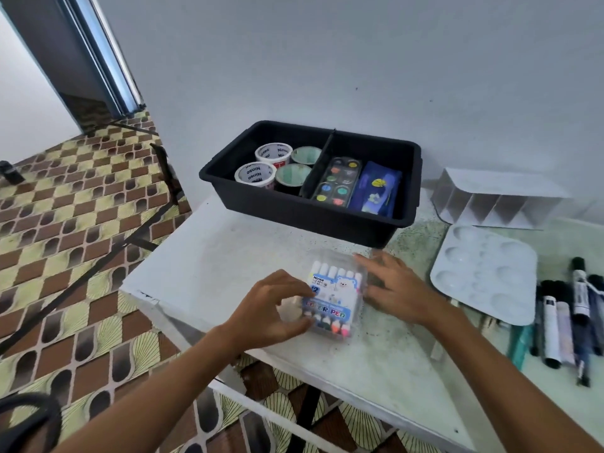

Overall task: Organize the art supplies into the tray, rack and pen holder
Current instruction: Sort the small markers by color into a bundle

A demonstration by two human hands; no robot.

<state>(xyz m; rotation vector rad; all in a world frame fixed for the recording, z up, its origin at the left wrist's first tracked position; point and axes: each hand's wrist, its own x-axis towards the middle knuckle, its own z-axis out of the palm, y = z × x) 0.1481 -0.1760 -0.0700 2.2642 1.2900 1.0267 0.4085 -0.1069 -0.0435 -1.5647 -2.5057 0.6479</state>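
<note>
A clear case of colour pens [335, 297] lies on the white table [228, 256], in front of the black tray [313, 220]. My left hand [271, 308] has its curled fingers on the case's left side. My right hand [395, 289] lies against its right side with the fingers spread. The tray's left compartment holds several tape rolls [273, 153]. Its right compartment holds a paint palette set [338, 181] and a blue pouch [379, 191]. A white rack [490, 204] with dividers stands at the right, against the wall.
A white mixing palette [487, 273] lies right of my right hand. Several markers and pens [568, 322] lie in a row at the far right. The table's left and front edges drop to a patterned tile floor [81, 223].
</note>
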